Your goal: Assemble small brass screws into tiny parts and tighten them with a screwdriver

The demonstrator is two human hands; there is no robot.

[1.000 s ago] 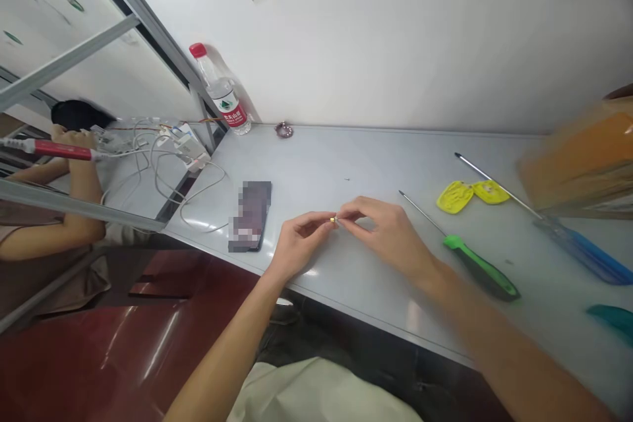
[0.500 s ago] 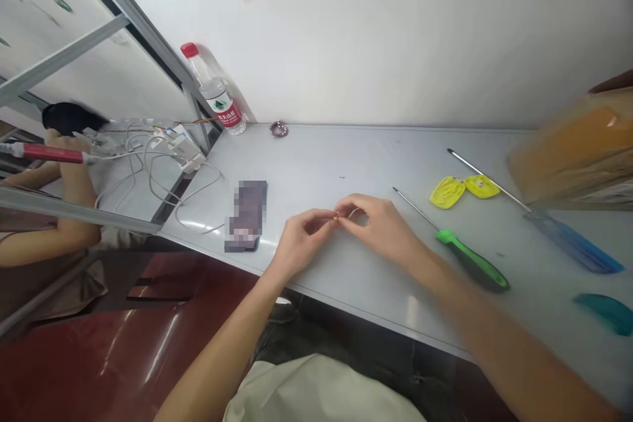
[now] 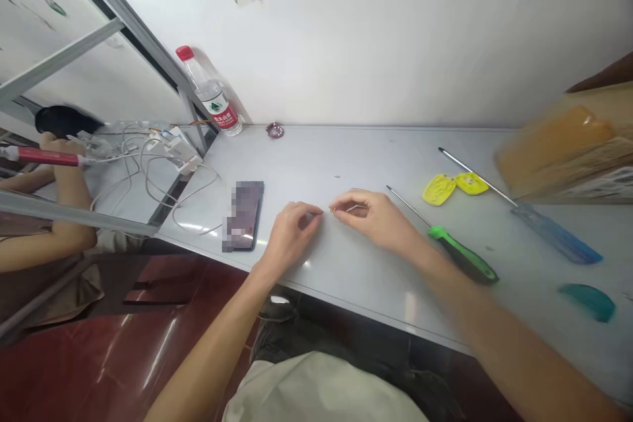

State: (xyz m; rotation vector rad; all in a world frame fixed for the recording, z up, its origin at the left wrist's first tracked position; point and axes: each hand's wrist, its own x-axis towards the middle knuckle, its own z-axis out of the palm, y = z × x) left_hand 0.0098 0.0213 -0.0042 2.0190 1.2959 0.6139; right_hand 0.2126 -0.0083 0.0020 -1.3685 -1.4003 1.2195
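I'm holding a metal part [image 3: 333, 210] in my right hand [image 3: 368, 214] | left hand [image 3: 291, 231] hovering left of it | smartphone [image 3: 250, 214] lying farther left | water bottle [image 3: 210, 93] standing behind smartphone | two screwdrivers [image 3: 463, 255] lying right

This looks like a small workshop: under the fingers [image 3: 353, 197] runs a long pale bench [image 3: 301, 168], and to their right lie a green-handled screwdriver [image 3: 463, 254] and a blue-handled screwdriver [image 3: 554, 231]. Left of the fingers, past a metal frame [image 3: 62, 59], another person's arm [image 3: 74, 186] shows at an adjoining work place, near wired white plugs [image 3: 182, 153].
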